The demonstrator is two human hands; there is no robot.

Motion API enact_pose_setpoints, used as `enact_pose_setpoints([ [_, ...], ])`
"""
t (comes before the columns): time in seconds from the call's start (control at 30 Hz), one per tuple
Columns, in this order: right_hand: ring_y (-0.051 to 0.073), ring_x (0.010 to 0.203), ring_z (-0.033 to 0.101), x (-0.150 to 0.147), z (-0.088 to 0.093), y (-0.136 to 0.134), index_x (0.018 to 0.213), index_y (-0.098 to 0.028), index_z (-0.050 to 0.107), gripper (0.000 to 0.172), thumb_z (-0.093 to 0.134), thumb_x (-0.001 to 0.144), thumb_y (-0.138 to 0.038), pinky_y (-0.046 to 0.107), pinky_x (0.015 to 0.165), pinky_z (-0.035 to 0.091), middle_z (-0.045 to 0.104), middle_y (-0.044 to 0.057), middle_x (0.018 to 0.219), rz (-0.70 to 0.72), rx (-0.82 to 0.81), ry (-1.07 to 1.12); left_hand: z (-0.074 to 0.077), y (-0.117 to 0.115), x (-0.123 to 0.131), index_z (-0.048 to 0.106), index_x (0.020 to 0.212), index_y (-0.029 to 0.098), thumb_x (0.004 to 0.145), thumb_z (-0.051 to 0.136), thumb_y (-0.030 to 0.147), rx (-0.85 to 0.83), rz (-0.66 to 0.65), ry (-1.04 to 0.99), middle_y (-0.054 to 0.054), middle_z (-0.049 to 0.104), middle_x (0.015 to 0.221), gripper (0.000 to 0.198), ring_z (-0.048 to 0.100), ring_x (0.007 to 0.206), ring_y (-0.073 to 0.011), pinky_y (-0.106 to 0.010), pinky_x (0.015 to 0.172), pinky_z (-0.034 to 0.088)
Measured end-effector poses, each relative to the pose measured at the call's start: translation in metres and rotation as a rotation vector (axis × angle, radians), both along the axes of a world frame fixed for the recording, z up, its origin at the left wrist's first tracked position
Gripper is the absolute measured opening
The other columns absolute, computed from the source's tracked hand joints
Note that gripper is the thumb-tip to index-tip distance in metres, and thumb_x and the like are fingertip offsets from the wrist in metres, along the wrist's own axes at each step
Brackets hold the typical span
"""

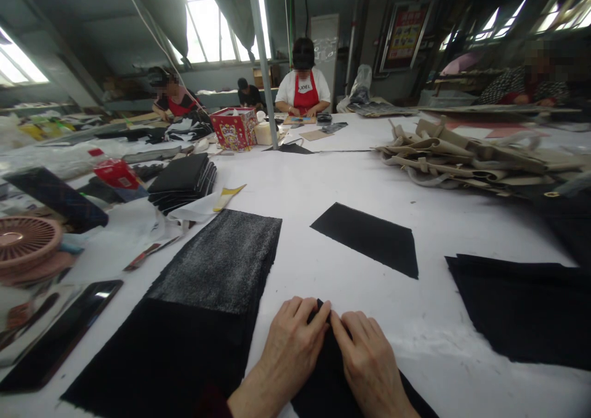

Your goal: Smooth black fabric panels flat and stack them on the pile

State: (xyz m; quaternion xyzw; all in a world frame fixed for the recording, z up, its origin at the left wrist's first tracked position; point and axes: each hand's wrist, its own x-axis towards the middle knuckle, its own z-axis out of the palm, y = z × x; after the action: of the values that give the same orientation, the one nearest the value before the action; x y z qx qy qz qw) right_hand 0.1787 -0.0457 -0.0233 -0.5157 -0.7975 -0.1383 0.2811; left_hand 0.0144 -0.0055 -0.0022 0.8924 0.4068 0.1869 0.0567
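This was a sewing workshop: a long white table (323,178) carried cut black fabric pieces (369,238), stacked beige bag parts (471,159), and aproned workers (303,88) sat under skylights.

I see a white worktable (323,190): flat black fabric rectangle (369,238) at centre, long grey-black felt strip (203,301) left of it, beige strap pile (471,156) behind-right.

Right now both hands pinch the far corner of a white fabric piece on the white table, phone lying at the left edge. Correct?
Not quite: the fabric piece is black, not white. The head view shows the left hand and right hand pinching its far corner on the white table, phone at the left edge.
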Motion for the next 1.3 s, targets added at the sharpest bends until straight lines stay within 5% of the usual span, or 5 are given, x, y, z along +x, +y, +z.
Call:
enact_pose_setpoints([
  [0.4,0.020,0.075,0.048,0.000,0.002,0.000,0.113,-0.008,0.061,0.031,0.037,0.094,-0.002,0.035,0.068,0.039,0.054,0.007,0.082,-0.012,-0.004,-0.005,0.005,0.005,-0.008,0.055,0.129,0.017,0.096,0.049,0.016,0.030,0.081,-0.064,-0.011,0.061,0.116,0.034,0.056,0.102,-0.0266,-0.046,0.091,0.049],
  [0.53,0.020,0.074,0.047,0.000,0.004,0.000,0.111,-0.007,0.062,0.030,0.037,0.093,-0.002,0.035,0.068,0.038,0.054,0.007,0.080,-0.017,0.006,-0.004,0.009,0.006,-0.007,0.050,0.135,0.020,0.095,0.044,0.008,0.047,-0.018,-0.136,-0.008,0.061,0.126,0.042,0.054,0.113,-0.0257,-0.045,0.100,0.043],
  [1.3,0.018,0.080,0.049,0.026,-0.003,-0.026,0.110,-0.012,0.064,0.027,0.041,0.097,-0.007,0.032,0.073,0.040,0.055,0.007,0.088,-0.032,-0.093,0.230,0.007,0.003,-0.001,0.053,0.133,0.019,0.094,0.048,0.010,0.086,-0.130,0.168,-0.004,0.060,0.124,0.040,0.049,0.118,-0.0223,-0.041,0.115,0.029],
])
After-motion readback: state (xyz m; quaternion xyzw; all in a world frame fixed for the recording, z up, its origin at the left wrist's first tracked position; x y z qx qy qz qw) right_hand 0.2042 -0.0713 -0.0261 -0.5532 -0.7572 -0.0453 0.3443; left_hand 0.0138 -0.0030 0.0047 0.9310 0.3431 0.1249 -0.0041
